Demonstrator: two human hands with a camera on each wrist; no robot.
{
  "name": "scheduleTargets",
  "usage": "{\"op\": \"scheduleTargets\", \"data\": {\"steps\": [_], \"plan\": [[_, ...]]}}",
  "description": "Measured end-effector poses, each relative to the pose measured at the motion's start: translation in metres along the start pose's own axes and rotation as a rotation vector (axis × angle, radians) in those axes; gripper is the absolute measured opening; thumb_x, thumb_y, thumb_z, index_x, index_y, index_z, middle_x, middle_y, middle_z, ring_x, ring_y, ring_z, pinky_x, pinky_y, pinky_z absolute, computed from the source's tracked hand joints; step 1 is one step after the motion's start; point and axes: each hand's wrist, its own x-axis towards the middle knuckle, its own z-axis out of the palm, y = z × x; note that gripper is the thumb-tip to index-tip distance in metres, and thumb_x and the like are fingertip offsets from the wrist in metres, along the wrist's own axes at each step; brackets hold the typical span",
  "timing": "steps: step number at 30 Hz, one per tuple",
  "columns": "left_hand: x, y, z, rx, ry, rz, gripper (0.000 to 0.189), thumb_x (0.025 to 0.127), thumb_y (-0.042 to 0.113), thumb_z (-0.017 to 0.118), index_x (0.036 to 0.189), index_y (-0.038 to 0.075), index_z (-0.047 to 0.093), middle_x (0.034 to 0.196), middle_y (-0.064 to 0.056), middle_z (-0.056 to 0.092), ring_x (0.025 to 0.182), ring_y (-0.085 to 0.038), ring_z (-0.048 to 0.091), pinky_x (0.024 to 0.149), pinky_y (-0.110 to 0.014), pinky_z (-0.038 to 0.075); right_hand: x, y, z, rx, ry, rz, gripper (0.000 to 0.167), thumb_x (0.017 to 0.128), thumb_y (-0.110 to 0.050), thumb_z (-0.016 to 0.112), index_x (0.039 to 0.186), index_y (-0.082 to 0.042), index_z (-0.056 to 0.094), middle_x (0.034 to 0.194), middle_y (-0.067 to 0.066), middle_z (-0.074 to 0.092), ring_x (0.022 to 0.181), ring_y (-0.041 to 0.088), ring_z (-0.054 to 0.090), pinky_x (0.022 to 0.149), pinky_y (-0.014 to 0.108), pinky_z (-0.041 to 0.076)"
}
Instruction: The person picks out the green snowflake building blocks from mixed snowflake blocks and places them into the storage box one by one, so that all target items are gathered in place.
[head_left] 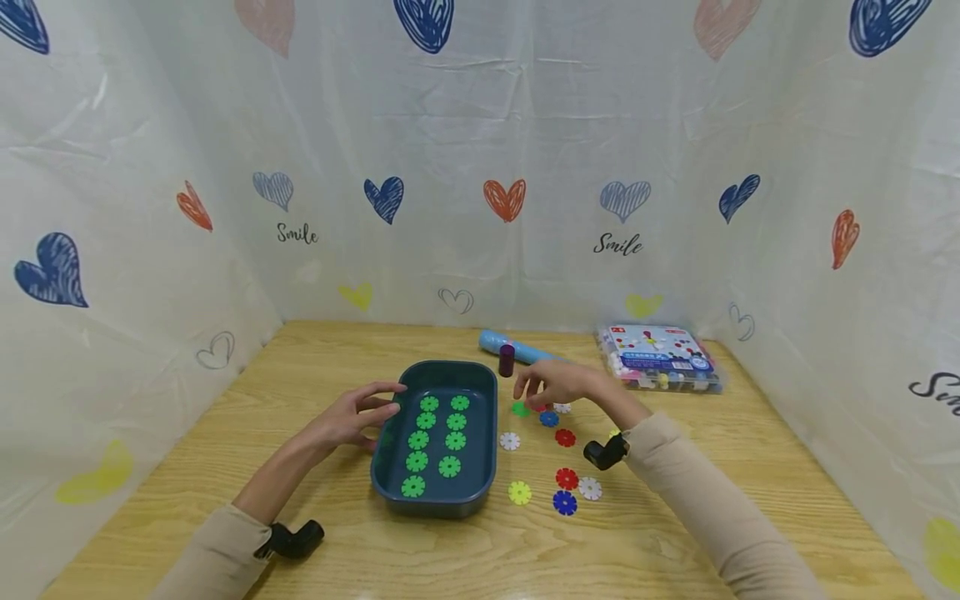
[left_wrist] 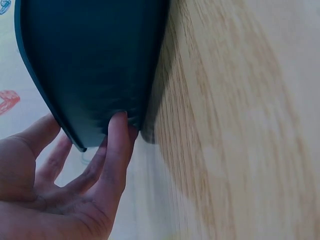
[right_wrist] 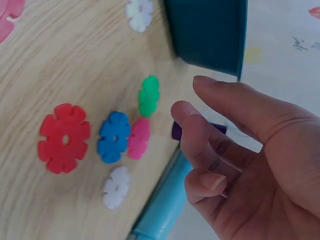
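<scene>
My left hand (head_left: pixel 351 417) holds the left side of a dark teal rectangular tray (head_left: pixel 489 450), thumb at the rim and fingers against the outer wall (left_wrist: pixel 95 65). Several green snowflake discs (head_left: pixel 417 439) lie flat inside the tray in two columns. Right of the tray, my right hand (head_left: pixel 558 383) hovers with loosely bent fingers and nothing between them. Near its fingertips, on the table, lies another green snowflake disc (right_wrist: pixel 149 96), close to a pink disc (right_wrist: pixel 139 138) and a blue disc (right_wrist: pixel 113 137).
Red (head_left: pixel 567 478), white (head_left: pixel 590 488), dark blue (head_left: pixel 565 502) and yellow (head_left: pixel 520 492) discs are scattered right of the tray. Behind my right hand are a light blue cylinder (head_left: pixel 517 346) and a small dark purple cylinder (head_left: pixel 507 360). A clear box (head_left: pixel 660 358) stands back right.
</scene>
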Motion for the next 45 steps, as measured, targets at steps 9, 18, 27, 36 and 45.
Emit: {"op": "scheduleTargets", "data": {"steps": [9,18,27,36,45], "plan": [[0.001,0.000,0.001,0.004,0.000,0.011,0.057,0.096,0.039,0.062,0.146,0.018,0.044,0.148,-0.026,0.042,0.109,-0.029,0.065,0.070,-0.042,0.060,0.002,0.013,0.011,0.020,0.061,0.062,0.028,0.096,-0.009,0.062,0.123,-0.001,0.060,0.104,0.012,0.069,0.072,0.025,0.069,0.066,0.028,0.055],[0.001,0.000,0.001,0.009,-0.003,0.014,0.057,0.097,0.038,0.061,0.147,0.017,0.043,0.148,-0.027,0.042,0.107,-0.028,0.066,0.069,-0.041,0.060,0.008,0.020,0.017,-0.039,0.108,0.069,0.035,0.092,-0.012,0.069,0.126,-0.009,0.062,0.120,0.018,0.065,0.092,0.027,0.067,0.077,0.034,0.056],[0.000,0.000,0.002,0.008,-0.007,0.011,0.056,0.097,0.037,0.061,0.146,0.017,0.044,0.148,-0.027,0.042,0.108,-0.028,0.065,0.071,-0.042,0.060,0.011,0.020,0.022,-0.089,0.112,0.068,0.032,0.088,-0.011,0.072,0.120,-0.009,0.068,0.115,0.011,0.070,0.101,0.028,0.064,0.081,0.033,0.055],[-0.001,0.000,0.001,0.008,-0.013,0.022,0.056,0.098,0.036,0.060,0.147,0.016,0.043,0.148,-0.028,0.042,0.107,-0.029,0.066,0.071,-0.042,0.060,0.012,0.019,0.024,-0.190,0.138,0.047,0.027,0.086,-0.008,0.074,0.113,-0.007,0.072,0.107,0.008,0.072,0.102,0.025,0.064,0.085,0.036,0.053],[0.000,0.000,0.001,0.002,-0.010,0.016,0.057,0.097,0.037,0.061,0.147,0.016,0.043,0.148,-0.028,0.042,0.108,-0.029,0.066,0.070,-0.043,0.060,0.013,0.020,0.024,-0.160,0.156,0.063,0.024,0.085,-0.007,0.075,0.109,-0.006,0.072,0.105,0.006,0.071,0.099,0.023,0.063,0.085,0.035,0.053]]}}
